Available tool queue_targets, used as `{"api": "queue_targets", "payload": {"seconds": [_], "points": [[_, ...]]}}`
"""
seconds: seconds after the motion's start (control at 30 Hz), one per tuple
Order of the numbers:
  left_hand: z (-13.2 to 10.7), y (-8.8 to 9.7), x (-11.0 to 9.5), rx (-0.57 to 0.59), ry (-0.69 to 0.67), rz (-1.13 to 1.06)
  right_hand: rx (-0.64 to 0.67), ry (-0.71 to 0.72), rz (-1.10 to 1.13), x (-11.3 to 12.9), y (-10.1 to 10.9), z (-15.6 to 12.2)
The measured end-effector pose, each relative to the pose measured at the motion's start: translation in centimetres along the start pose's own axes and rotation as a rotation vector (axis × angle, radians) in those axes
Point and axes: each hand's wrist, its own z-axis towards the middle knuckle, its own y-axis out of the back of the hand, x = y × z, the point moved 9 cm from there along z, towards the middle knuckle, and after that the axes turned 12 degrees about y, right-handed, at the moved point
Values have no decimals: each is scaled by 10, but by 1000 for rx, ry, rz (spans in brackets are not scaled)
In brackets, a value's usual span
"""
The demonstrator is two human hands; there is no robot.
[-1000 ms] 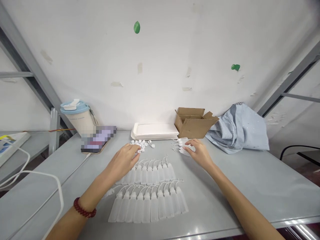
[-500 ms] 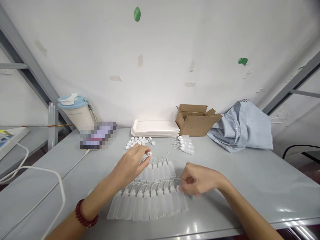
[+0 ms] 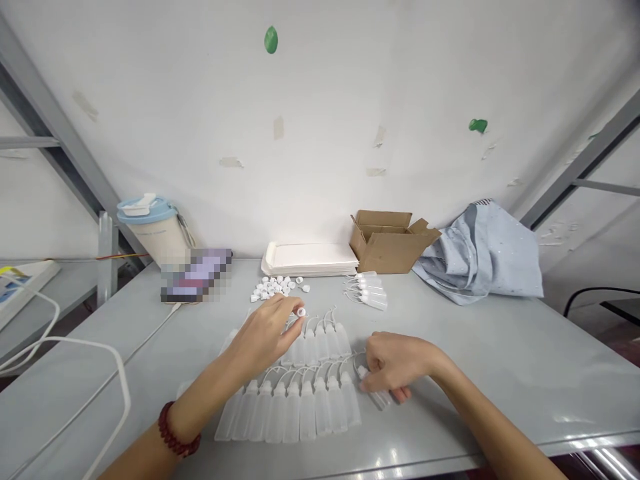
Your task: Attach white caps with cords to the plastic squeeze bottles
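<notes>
Between the thumb and forefinger of my left hand (image 3: 273,330) is a small white cap (image 3: 301,312). My right hand (image 3: 397,363) closes on a translucent plastic bottle (image 3: 379,397) with a thin looped strap, at the right end of the front row. The rest of that row of bottles (image 3: 293,413) lies side by side on the table, straps pointing away from me. Behind it lies a second row of bottles (image 3: 323,341), partly covered by my left hand. Beyond my left hand is a pile of loose white caps (image 3: 273,287).
Several capped bottles (image 3: 371,293) lie by a cardboard box (image 3: 395,250) and a stack of white trays (image 3: 310,257). A blue cloth bag (image 3: 490,257) lies at right. On the left are a tumbler (image 3: 155,230), a phone (image 3: 200,273) and a white cable (image 3: 125,380).
My right hand has drawn the end bottle away from the front row, a little to the right. My left hand still pinches the cap in nearly the same place.
</notes>
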Motion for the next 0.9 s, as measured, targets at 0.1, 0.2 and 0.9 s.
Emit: {"api": "queue_targets", "payload": {"seconds": [0.1, 0.2, 0.9], "points": [[0, -3, 0, 15, -4, -2, 22, 19, 12, -3, 1, -3], [0, -5, 2, 46, 28, -48, 22, 83, 89, -2, 7, -10], [-8, -11, -16, 136, 260, -605, -1053, 456, -28, 25, 58, -11]]}}
